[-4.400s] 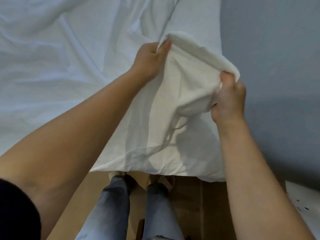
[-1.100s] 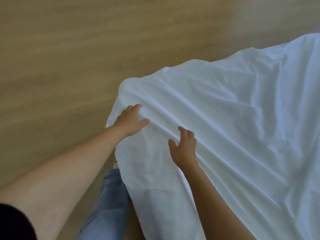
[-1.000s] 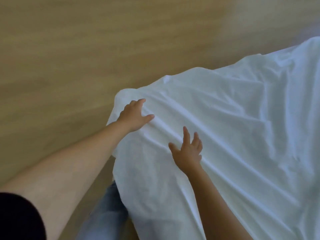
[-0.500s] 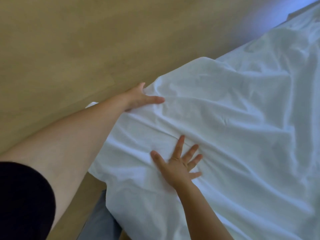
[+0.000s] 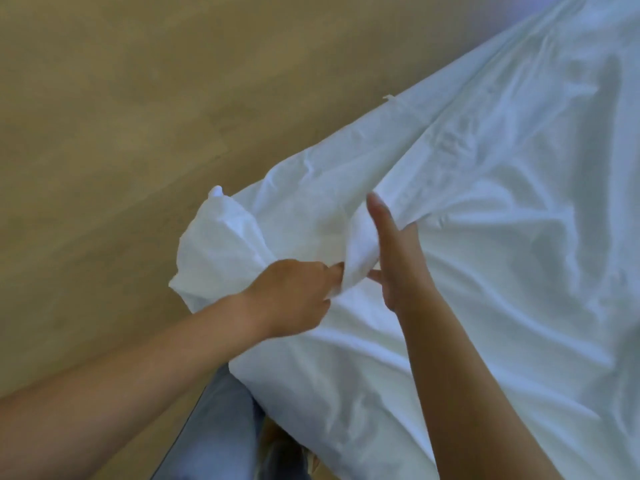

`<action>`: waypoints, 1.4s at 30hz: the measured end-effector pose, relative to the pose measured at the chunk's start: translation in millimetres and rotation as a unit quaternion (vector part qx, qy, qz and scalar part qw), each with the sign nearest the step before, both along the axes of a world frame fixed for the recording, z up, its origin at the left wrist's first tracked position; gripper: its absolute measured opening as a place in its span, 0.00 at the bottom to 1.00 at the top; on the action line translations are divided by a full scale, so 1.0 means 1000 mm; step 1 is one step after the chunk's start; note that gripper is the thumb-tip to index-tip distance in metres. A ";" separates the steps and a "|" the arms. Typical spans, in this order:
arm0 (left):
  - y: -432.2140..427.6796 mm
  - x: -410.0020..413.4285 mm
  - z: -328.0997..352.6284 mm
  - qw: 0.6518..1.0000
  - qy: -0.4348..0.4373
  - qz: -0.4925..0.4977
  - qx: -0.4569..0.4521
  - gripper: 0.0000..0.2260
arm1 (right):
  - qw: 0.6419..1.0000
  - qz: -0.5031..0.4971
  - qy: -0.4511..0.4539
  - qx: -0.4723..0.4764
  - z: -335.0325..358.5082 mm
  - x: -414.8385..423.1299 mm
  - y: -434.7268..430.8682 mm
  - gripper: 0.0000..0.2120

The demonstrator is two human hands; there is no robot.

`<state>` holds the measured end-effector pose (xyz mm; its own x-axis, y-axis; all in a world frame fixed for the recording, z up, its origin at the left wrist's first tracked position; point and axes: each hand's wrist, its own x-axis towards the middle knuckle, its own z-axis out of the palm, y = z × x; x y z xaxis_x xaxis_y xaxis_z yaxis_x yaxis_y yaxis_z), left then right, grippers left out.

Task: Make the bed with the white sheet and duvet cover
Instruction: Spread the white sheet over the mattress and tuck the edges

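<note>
Left hand point(image 5: 294, 296) pinched a sheet point(image 5: 485, 271) fold; right hand point(image 5: 398, 261) gripped it alongside. A hard tug could pull the bunched corner point(image 5: 214, 237) loose.

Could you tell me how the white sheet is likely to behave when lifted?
Probably floppy: the white sheet bunches into a fold between left hand and right hand. Likely light: a pinch raises it. Its many creases suggest pushing would wrinkle it.

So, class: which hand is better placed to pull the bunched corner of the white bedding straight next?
Probably left. The left hand grips the white bedding right beside its bunched corner; the right hand holds a fold further in.
</note>
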<state>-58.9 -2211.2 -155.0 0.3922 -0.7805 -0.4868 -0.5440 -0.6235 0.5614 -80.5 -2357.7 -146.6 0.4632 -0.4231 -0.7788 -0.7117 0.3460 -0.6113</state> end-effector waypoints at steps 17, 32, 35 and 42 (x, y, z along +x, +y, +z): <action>-0.022 -0.031 -0.007 0.990 -0.056 0.086 0.091 0.36 | 0.989 -0.100 -0.049 -0.096 0.044 -0.054 -0.056 0.07; -0.301 -0.343 0.023 0.979 -0.115 0.164 -0.042 0.45 | 0.958 -0.212 -0.061 -0.184 0.095 -0.376 -0.335 0.08; -0.333 -0.368 0.021 0.968 -0.171 0.186 -0.012 0.50 | 0.954 -0.244 -0.047 -0.165 0.099 -0.430 -0.362 0.11; -0.385 -0.441 0.015 0.997 -0.021 0.077 0.009 0.16 | 0.939 -0.267 -0.033 -0.214 0.090 -0.513 -0.415 0.16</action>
<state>-500.4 -2596.5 -139.7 0.5279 -0.7001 -0.4808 -0.4638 -0.7119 0.5274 -593.3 -2773.1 -57.1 0.1368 -0.8769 -0.4607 -0.4616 0.3551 -0.8129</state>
